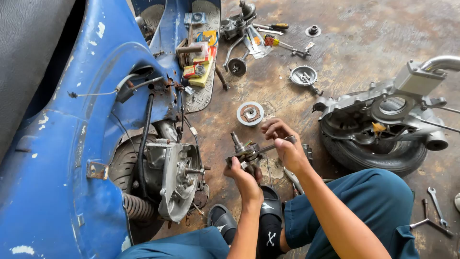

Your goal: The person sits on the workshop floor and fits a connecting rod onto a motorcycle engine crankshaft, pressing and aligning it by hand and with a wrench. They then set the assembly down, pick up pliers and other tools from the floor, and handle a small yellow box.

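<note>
Head view is showing one blue scooter body (62, 144) filling my left side, its one bare engine case (175, 180) facing me. To my right one removed engine with its tyre (378, 129) is lying on the stained floor (345, 52). I am squatting in blue trousers (373, 206) and two black sandals (270, 216). Between my knees I am holding one small shaft assembly (244, 152): my left hand (245, 178) is gripping it from beneath, fingers curled tight around it, while my right hand (286, 144) is pinching one thin tool (273, 145) against it. One round white disc (250, 113) is lying just beyond my hands, and two spanners (437, 211) are lying near my right knee.
</note>
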